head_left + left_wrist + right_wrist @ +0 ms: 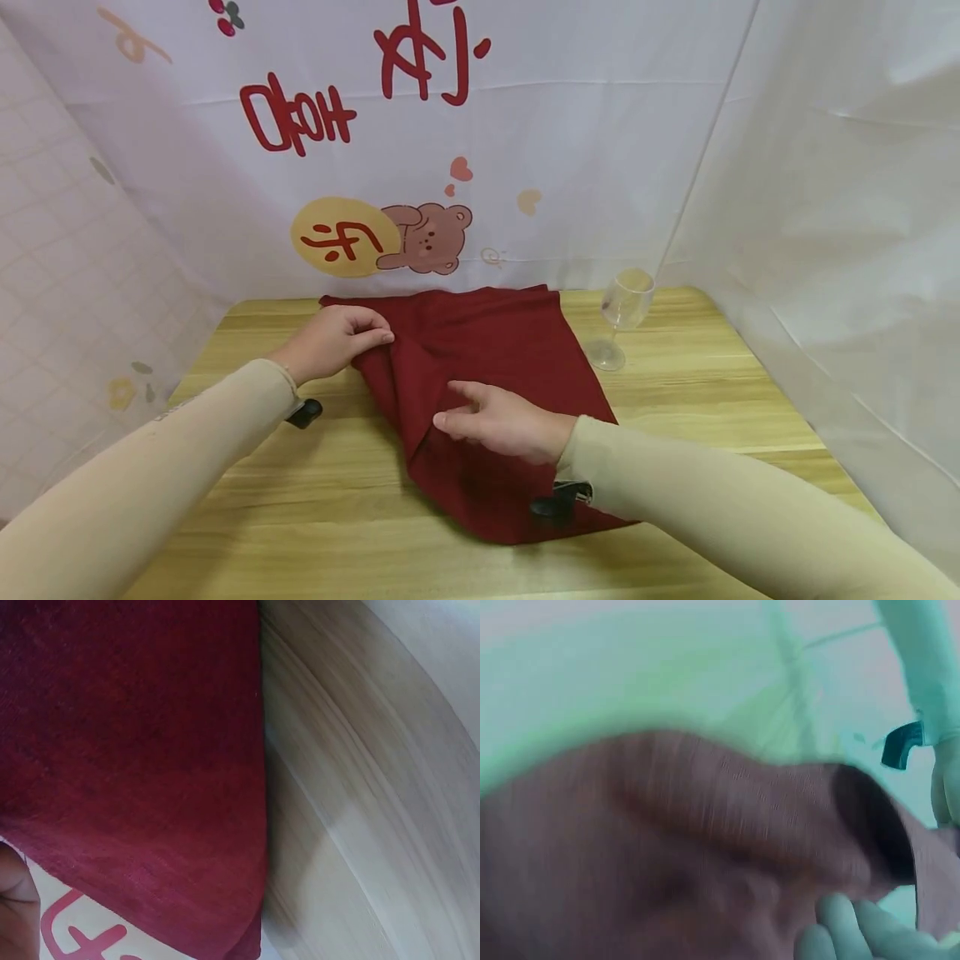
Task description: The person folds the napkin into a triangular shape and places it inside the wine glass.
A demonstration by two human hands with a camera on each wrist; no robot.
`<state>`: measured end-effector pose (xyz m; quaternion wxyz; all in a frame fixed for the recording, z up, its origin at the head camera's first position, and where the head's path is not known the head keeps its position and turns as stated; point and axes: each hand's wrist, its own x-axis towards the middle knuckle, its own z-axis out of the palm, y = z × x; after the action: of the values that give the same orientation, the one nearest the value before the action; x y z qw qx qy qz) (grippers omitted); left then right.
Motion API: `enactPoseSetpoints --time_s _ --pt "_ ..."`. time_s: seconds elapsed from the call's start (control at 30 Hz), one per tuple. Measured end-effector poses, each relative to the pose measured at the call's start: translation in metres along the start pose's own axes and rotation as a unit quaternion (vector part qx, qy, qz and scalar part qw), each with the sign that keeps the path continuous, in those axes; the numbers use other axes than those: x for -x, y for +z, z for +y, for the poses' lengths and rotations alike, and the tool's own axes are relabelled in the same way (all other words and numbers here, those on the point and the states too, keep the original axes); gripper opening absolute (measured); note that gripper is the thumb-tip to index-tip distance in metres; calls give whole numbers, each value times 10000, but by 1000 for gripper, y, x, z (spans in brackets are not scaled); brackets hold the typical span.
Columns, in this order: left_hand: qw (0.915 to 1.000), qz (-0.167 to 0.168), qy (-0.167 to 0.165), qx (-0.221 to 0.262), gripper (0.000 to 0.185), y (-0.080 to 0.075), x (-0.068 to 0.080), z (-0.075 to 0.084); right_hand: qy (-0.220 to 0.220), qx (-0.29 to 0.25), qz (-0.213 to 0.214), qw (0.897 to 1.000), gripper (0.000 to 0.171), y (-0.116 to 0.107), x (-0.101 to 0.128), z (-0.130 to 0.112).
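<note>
A dark red cloth (502,342) lies over the table, its left side lifted and folded inward. My left hand (333,340) pinches that raised edge between thumb and fingers. In the left wrist view the cloth (135,750) hangs close to the camera, with part of the hand (15,900) at the lower left. My right hand (506,423) is over the middle of the cloth, thumb and index finger apart and nothing between them. From the right wrist, its fingers (836,930) appear at the bottom beside the blurred cloth (667,840).
A clear stemmed wine glass (626,302) stands upright on the wooden table (690,392), right of the cloth and near the back. Behind the table hangs a white printed curtain (600,125); another sheet (862,208) hangs along the right side.
</note>
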<state>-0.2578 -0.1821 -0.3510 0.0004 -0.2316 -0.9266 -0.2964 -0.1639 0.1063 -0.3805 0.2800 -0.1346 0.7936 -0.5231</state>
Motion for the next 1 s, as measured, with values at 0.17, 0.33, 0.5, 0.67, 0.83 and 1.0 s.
enactPoseSetpoints --time_s 0.17,0.33,0.5,0.67,0.83,1.0 --pt "9998 166 32 127 12 4 0 10 378 -1353 353 9894 61 8 -7 -5" --pt "9996 154 150 209 11 10 -2 17 103 -2069 1236 9705 32 9 -15 -9" --pt "9998 -152 86 -61 21 7 -5 4 -343 -1049 2010 9734 23 1 -11 -12" --pt "9950 -606 -421 -668 39 2 -14 -32 -1096 814 2353 9623 24 -4 3 -16" --pt "9801 -1238 -690 -1388 55 4 -19 -67 -1863 1651 2301 9408 22 -3 12 -19" --pt "9756 -1582 -725 -1338 59 12 -23 -93 -2016 1945 2123 9362 18 -3 16 -21"
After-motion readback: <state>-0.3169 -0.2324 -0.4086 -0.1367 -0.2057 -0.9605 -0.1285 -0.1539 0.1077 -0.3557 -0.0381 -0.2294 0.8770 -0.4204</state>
